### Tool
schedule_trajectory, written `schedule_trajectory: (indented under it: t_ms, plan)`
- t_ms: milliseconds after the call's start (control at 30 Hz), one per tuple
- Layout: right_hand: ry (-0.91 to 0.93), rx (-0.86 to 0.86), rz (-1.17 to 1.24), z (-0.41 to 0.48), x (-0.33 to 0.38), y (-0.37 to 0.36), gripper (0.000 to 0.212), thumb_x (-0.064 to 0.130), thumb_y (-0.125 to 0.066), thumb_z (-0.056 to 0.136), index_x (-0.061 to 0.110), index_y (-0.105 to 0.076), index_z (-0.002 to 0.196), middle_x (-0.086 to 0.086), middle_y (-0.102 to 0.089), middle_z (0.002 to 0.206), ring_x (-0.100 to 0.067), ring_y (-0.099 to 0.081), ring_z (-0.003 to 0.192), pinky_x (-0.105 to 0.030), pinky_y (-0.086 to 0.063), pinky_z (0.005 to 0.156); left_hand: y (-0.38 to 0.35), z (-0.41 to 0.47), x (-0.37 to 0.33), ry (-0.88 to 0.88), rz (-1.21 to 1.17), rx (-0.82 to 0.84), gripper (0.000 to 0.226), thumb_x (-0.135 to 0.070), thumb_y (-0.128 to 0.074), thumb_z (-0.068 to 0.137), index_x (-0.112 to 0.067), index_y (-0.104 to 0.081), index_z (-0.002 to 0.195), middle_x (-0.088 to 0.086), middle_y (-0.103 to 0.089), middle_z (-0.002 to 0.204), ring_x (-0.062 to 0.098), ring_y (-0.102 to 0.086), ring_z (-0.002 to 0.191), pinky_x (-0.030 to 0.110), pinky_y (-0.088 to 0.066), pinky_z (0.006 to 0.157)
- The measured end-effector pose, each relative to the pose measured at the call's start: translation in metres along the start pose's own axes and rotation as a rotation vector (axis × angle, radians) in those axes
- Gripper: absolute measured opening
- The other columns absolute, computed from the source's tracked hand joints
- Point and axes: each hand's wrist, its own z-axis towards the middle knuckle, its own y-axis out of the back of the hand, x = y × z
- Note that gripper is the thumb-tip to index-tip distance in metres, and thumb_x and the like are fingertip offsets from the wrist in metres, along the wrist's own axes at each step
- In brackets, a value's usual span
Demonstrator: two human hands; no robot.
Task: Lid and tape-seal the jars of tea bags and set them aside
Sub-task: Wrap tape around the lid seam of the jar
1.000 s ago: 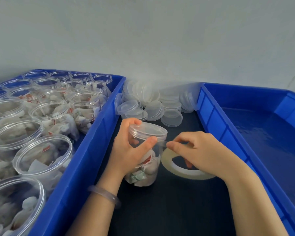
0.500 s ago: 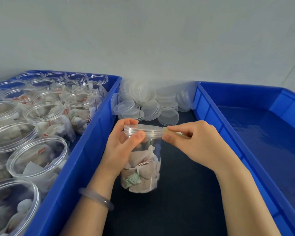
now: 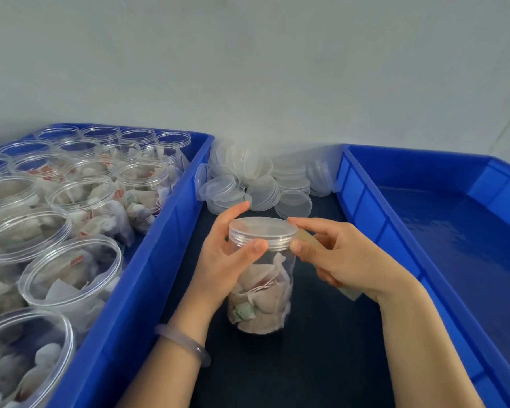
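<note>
while the left hand [image 3: 227, 260] wraps the upper part of the jar [image 3: 259, 293], thumb across the front just under the lid [image 3: 262, 231] and fingers curled round the back, the right hand [image 3: 345, 260] pinches narrow at the lid's right edge. its thumb presses on the seam and its forefinger lies over the rim, with a pale strip of tape [image 3: 306, 239] leading from there into the palm. the jar is in the middle of the dark mat [image 3: 277, 372], between the left bin [image 3: 159, 254] of open jars and the right bin [image 3: 365, 207]; whether its base rests on the mat i cannot tell. the likely trouble is the tape — if its start is not pressed down firmly it may lift as the jar turns, or the strip may wander off the seam and wrinkle, sealing nothing. the left thumb sits in the tape's path and could get caught under it. a lid seated crooked would be taped in crooked — and a slipped jar could scatter the loose lids [image 3: 262, 187] behind it.
</note>
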Motion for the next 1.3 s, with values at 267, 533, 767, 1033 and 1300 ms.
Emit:
schedule_trajectory:
  t_ms: [267,533,767,1033,1300]
  plan:
    - [0.109,-0.199,-0.081,0.004,-0.007,-0.029,0.041,0.036,-0.065,0.087,0.058,-0.054,0.120,0.031,-0.063,0.110,0.011,-0.056,0.101,-0.011,-0.046,0.082,-0.005,0.003,0.012,0.042,0.129,-0.092,0.089,-0.039,-0.094,0.046,-0.031,-0.042,0.118,-0.017,-0.059,0.109,-0.014,-0.057,0.099,0.006,-0.046,0.078]
    - [0.043,-0.154,-0.283,-0.011,0.007,-0.010,0.055,0.064,-0.058,0.069,0.046,-0.060,0.120,0.009,-0.071,0.078,0.004,-0.055,0.054,-0.015,-0.042,0.054,0.008,0.006,0.009,0.059,0.149,-0.179,0.087,-0.050,-0.090,0.044,-0.028,-0.053,0.120,-0.009,-0.064,0.109,-0.002,-0.063,0.098,0.021,-0.053,0.082]
    - [-0.007,-0.229,-0.343,-0.004,0.011,-0.008,0.028,0.057,-0.066,0.077,0.036,-0.066,0.096,-0.003,-0.070,0.075,-0.007,-0.047,0.049,-0.040,-0.053,0.062,0.015,0.004,0.004,0.084,0.077,-0.120,0.086,-0.042,-0.086,0.045,-0.021,-0.056,0.122,-0.004,-0.066,0.109,0.002,-0.066,0.095,0.016,-0.053,0.074]
    - [-0.011,-0.169,-0.235,-0.001,0.014,-0.006,0.004,0.061,-0.067,0.070,0.062,-0.064,0.072,0.013,-0.070,0.070,-0.002,-0.058,0.054,-0.022,-0.049,0.056,0.015,0.002,-0.001,0.130,-0.005,-0.027,0.095,-0.060,-0.089,0.037,-0.020,-0.059,0.117,0.001,-0.069,0.108,0.013,-0.068,0.098,0.024,-0.056,0.074]
    - [-0.032,-0.038,-0.374,-0.007,0.004,-0.001,0.066,0.066,-0.052,0.074,0.042,-0.049,0.136,0.023,-0.059,0.083,0.002,-0.055,0.079,-0.024,-0.046,0.084,0.010,-0.001,0.001,0.175,0.039,0.090,0.103,-0.054,-0.085,0.045,-0.019,-0.049,0.135,-0.002,-0.064,0.123,0.008,-0.061,0.114,0.030,-0.051,0.096]
